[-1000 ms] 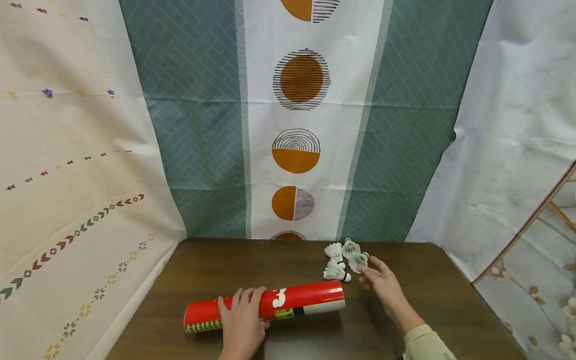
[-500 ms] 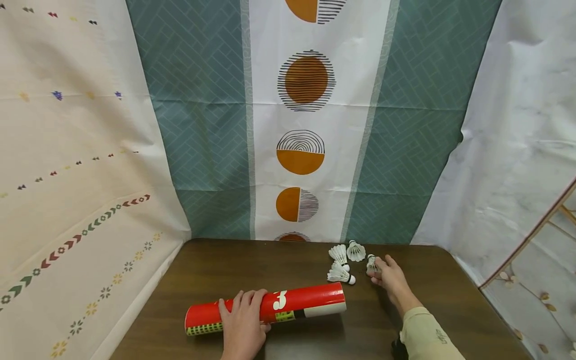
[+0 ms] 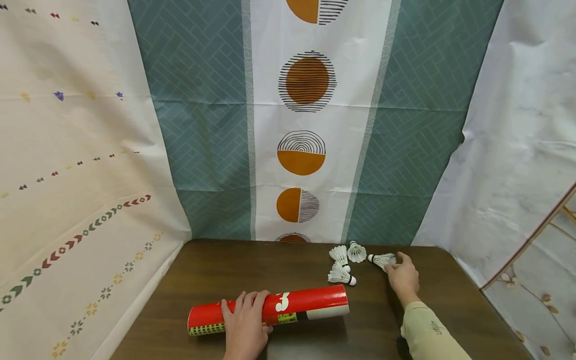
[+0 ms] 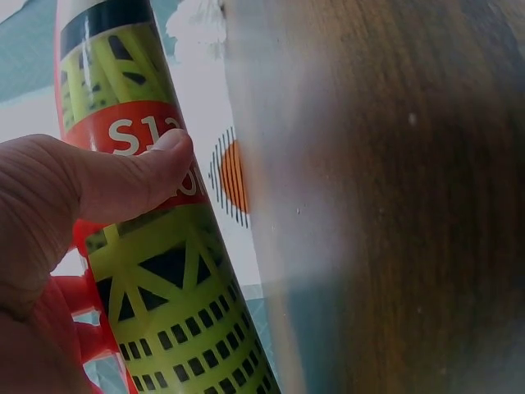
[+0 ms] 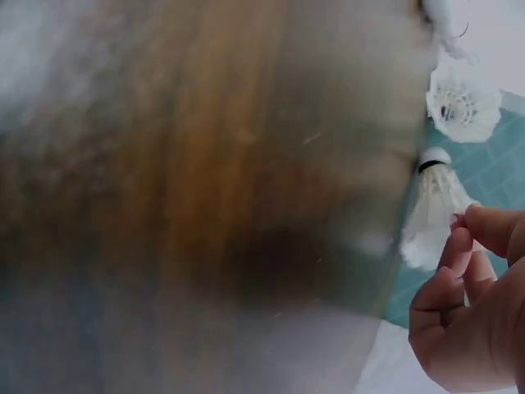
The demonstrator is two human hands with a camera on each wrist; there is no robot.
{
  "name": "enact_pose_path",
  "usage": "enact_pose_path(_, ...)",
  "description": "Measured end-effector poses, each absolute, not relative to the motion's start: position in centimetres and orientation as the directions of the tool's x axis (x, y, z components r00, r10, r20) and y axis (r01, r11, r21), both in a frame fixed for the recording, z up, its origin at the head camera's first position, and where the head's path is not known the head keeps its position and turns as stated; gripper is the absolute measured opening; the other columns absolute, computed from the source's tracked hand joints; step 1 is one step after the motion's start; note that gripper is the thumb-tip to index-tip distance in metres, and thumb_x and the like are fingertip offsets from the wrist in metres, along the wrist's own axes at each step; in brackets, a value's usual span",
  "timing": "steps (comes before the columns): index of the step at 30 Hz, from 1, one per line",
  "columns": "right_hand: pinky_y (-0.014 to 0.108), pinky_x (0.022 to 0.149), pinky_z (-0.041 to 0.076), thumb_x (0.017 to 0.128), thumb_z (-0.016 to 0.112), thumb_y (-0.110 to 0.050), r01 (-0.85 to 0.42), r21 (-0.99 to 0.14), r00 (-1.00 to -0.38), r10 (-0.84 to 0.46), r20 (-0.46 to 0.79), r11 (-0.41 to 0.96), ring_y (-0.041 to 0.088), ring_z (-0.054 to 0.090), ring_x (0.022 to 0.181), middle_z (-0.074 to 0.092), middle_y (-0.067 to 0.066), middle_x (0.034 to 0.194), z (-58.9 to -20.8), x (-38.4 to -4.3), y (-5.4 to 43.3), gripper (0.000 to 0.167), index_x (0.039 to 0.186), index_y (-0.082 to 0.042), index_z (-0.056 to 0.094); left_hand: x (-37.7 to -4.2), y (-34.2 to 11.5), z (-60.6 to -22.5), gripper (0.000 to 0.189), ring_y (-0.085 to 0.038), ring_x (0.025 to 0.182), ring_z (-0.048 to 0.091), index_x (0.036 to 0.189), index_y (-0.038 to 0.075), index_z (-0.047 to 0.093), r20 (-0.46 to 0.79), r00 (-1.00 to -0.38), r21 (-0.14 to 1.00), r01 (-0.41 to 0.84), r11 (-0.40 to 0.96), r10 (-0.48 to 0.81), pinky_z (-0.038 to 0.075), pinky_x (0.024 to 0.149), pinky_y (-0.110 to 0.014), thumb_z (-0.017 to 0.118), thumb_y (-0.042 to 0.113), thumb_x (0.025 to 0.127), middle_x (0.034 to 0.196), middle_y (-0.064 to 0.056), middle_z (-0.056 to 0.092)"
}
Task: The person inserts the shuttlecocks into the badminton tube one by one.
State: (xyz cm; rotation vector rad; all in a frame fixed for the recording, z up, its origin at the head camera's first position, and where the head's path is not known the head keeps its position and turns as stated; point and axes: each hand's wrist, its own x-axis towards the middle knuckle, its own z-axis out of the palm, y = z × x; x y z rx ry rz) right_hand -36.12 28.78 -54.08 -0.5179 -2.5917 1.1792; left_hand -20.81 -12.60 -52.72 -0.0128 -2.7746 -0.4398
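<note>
My left hand point(image 3: 245, 322) grips a red cylindrical shuttlecock tube point(image 3: 315, 302) lying sideways on the table. In the left wrist view the thumb lies across the yellow-green and red printed side of the tube point(image 4: 176, 287), with the other fingers round its far side. Farther right, my right hand point(image 3: 404, 281) holds a white feather shuttlecock point(image 3: 380, 259) by its feather skirt. The right wrist view shows thumb and forefinger pinching the skirt's edge, while the white cork of the shuttlecock point(image 5: 436, 155), with its dark band, points away from the hand.
Several more white shuttlecocks lie close together left of the right hand: one at the back point(image 3: 357, 252), one pointing forward point(image 3: 338, 255) and one in front point(image 3: 340, 276). The brown wooden table point(image 3: 216, 270) ends at a patterned curtain point(image 3: 211, 150) behind.
My right hand has moved right with one shuttlecock, away from the others, and that shuttlecock now lies sideways with its cork to the left. The left hand stays on the tube.
</note>
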Motion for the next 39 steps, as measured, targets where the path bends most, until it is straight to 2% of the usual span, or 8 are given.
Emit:
enact_pose_path(5,0.066,0.105,0.049,0.101,0.066,-0.020,0.180,-0.813,-0.904,0.418,0.085,0.554,0.056,0.056,0.132,0.069,0.028,0.134,-53.8,-35.3,30.0,0.071,0.162,0.000,0.035,-20.7,-12.8,-52.7,0.081,-0.044,0.128,0.062,0.129,0.024,0.067,0.331,-0.942,0.297,0.059,0.953,-0.045,0.026,0.110,-0.091,0.106,0.026,0.059,0.127,-0.011,0.072)
enact_pose_path(10,0.059,0.108,0.051,0.105,0.067,-0.024,0.120,-0.883,-0.956,0.294,0.022,0.453,0.050,0.059,0.135,0.069,0.029,0.137,-52.6,-33.0,31.1,0.079,0.167,0.000,0.024,-20.7,-13.0,-52.6,0.081,-0.045,0.129,0.062,0.131,0.024,0.067,0.317,-0.947,0.299,0.046,0.953,-0.054,0.025,0.110,-0.091,0.106,0.026,0.060,0.128,-0.010,0.071)
enact_pose_path(14,0.049,0.107,0.053,0.104,0.071,-0.034,0.102,-0.904,-0.983,0.179,-0.029,0.415,0.032,0.066,0.129,0.075,0.017,0.134,-50.9,-30.6,30.6,0.084,0.169,-0.008,0.025,-20.7,-12.8,-52.6,0.081,-0.046,0.129,0.061,0.130,0.023,0.067,0.322,-0.945,0.302,0.042,0.952,-0.060,0.025,0.110,-0.091,0.105,0.024,0.060,0.127,-0.011,0.071)
enact_pose_path(19,0.028,0.093,0.055,0.100,0.078,-0.026,0.040,-0.940,-0.998,0.056,-0.023,0.338,0.008,0.071,0.103,0.080,0.009,0.120,-49.0,-27.5,27.7,0.078,0.164,-0.012,0.036,-20.7,-12.4,-52.8,0.081,-0.047,0.128,0.062,0.130,0.023,0.067,0.331,-0.941,0.306,0.040,0.951,-0.066,0.025,0.109,-0.092,0.106,0.024,0.059,0.126,-0.012,0.071)
enact_pose_path(25,0.029,0.084,0.058,0.098,0.078,-0.019,0.011,-0.978,-0.993,-0.109,-0.035,0.210,0.013,0.073,0.091,0.078,0.012,0.113,-48.5,-25.2,24.2,0.076,0.162,-0.011,0.038,-20.9,-11.8,-52.8,0.081,-0.046,0.128,0.061,0.130,0.023,0.067,0.325,-0.943,0.305,0.038,0.951,-0.067,0.025,0.110,-0.091,0.106,0.024,0.059,0.127,-0.012,0.071)
enact_pose_path(30,0.030,0.084,0.060,0.101,0.075,-0.020,-0.010,-0.985,-0.973,-0.229,-0.030,0.174,0.014,0.074,0.094,0.079,0.016,0.116,-49.3,-24.6,22.1,0.073,0.161,-0.002,0.038,-20.9,-11.7,-52.8,0.081,-0.045,0.128,0.062,0.130,0.023,0.066,0.332,-0.941,0.308,0.047,0.950,-0.061,0.025,0.110,-0.091,0.106,0.024,0.059,0.127,-0.011,0.072)
enact_pose_path(35,0.027,0.086,0.058,0.102,0.073,-0.021,-0.050,-0.980,-0.975,-0.221,0.007,0.193,0.013,0.072,0.097,0.078,0.019,0.119,-50.1,-24.3,20.8,0.065,0.156,0.000,0.044,-20.8,-11.8,-52.8,0.081,-0.044,0.126,0.063,0.129,0.023,0.067,0.361,-0.931,0.305,0.061,0.950,-0.056,0.026,0.108,-0.092,0.106,0.024,0.058,0.126,-0.011,0.072)
enact_pose_path(39,0.024,0.081,0.058,0.096,0.081,-0.018,-0.087,-0.969,-0.983,-0.179,0.046,0.233,0.010,0.072,0.091,0.079,0.018,0.111,-50.3,-24.2,20.2,0.069,0.154,-0.002,0.047,-20.7,-11.8,-52.6,0.081,-0.044,0.125,0.063,0.128,0.023,0.067,0.369,-0.928,0.306,0.070,0.949,-0.051,0.027,0.108,-0.092,0.106,0.023,0.058,0.125,-0.011,0.072)
